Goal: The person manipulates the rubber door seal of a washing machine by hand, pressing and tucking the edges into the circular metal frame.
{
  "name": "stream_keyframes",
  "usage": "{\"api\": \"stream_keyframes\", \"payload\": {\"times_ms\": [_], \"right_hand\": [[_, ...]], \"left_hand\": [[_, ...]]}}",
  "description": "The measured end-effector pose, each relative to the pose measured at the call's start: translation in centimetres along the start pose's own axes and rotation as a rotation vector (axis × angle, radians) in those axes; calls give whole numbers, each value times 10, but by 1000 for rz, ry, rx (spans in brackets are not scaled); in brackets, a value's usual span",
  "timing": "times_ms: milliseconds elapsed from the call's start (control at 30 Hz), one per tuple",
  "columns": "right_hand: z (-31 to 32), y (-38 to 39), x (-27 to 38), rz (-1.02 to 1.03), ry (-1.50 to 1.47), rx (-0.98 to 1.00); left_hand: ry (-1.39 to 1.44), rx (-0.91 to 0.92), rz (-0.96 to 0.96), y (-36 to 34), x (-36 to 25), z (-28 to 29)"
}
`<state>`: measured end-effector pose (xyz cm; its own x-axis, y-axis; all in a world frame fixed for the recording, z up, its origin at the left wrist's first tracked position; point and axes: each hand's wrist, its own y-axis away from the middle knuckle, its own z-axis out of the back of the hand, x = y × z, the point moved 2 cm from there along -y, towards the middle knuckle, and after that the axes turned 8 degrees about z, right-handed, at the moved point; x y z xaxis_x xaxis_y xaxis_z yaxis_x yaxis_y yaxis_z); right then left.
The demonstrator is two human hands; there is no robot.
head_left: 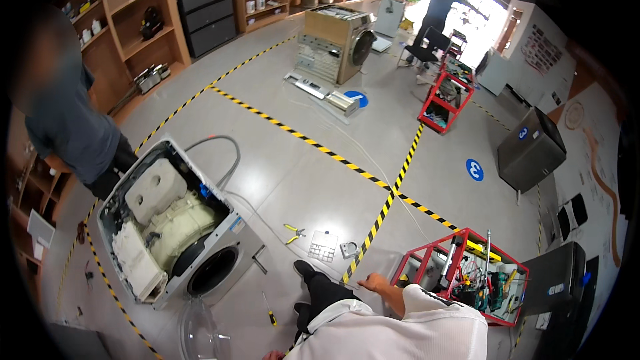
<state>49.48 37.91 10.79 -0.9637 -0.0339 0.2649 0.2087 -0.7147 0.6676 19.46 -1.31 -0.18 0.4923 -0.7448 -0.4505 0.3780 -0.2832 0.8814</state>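
My right hand (372,283) hangs above the floor beside the red tool cart (465,241), fingers loosely apart, with nothing visible in it. Only part of my left hand (272,355) shows at the bottom edge, curled by a thin yellow-and-black item; what it grips is unclear. At left stands an open-topped washing machine (157,193), its clear door (199,323) hanging below. On the floor lie yellow-handled pliers (293,233), a yellow screwdriver (270,310), a compartment tray (323,245) and a small square part (349,249).
A person (87,127) stands left of the machine, another person (437,10) at the back. Also around are a beige washing machine (333,40), another red cart (445,93), dark appliances (530,147) at right, shelves (130,7), a loose hose (230,147) and striped floor tape (307,140).
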Motion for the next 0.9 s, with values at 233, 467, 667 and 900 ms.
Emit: {"api": "stream_keyframes", "payload": {"times_ms": [233,467,667,900], "right_hand": [[-6,-22,-27,138,109,-73],[-44,-82,-51,274,-100,-176],[-24,-47,7,199,-113,69],[-28,-52,8,147,-110,105]], "left_hand": [[338,-49,142,38,42,-10],[533,-144,127,62,59,-15],[443,-198,291,110,39,-5],[404,-220,407,126,47,-2]]}}
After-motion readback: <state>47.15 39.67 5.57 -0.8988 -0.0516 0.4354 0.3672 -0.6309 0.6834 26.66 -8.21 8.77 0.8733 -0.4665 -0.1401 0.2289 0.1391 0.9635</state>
